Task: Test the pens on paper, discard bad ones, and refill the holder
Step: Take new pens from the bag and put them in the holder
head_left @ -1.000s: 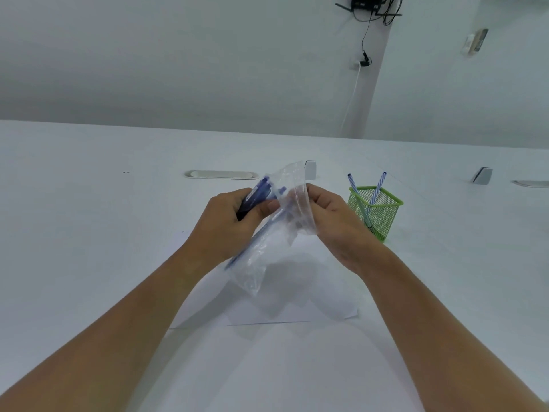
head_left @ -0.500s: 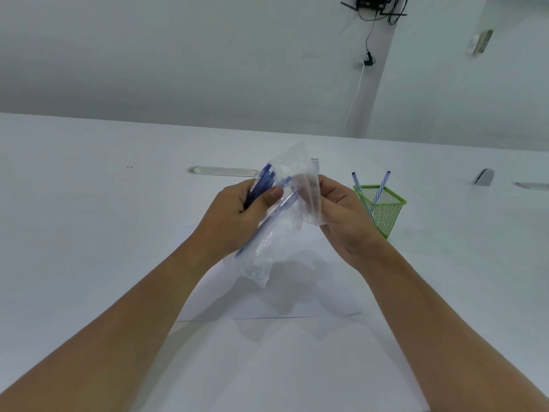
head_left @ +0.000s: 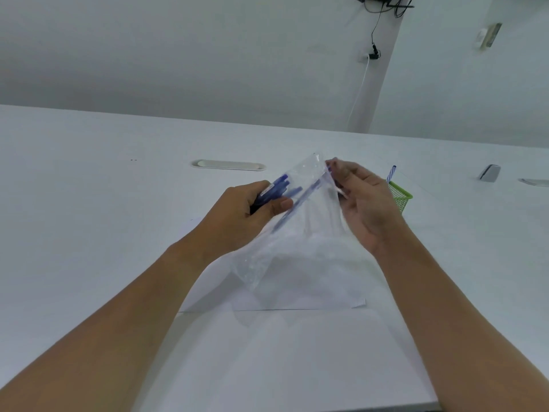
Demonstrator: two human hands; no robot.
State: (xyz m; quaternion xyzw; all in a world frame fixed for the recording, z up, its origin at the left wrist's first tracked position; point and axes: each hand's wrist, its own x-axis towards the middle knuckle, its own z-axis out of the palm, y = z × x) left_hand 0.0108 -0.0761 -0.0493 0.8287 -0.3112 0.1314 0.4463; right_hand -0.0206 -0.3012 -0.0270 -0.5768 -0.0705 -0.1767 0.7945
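Left hand fingers clamp blue pens; right hand fingers pinch the bag mouth.

Holder half hidden behind right hand.

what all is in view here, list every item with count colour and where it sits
blue pens: several, exact count unclear, gripped in a bunch at the bag's left side
clear plastic bag: one, transparent, held above the paper
sheet of paper: one, white, flat on the table under the bag
mesh pen holder: one, green, right, partly behind the right hand
pen in the holder: one visible, blue and white
table: one, white
cable cover: one, oval, pale, far centre
left hand: grips the pens
right hand: pinches the bag's top edge
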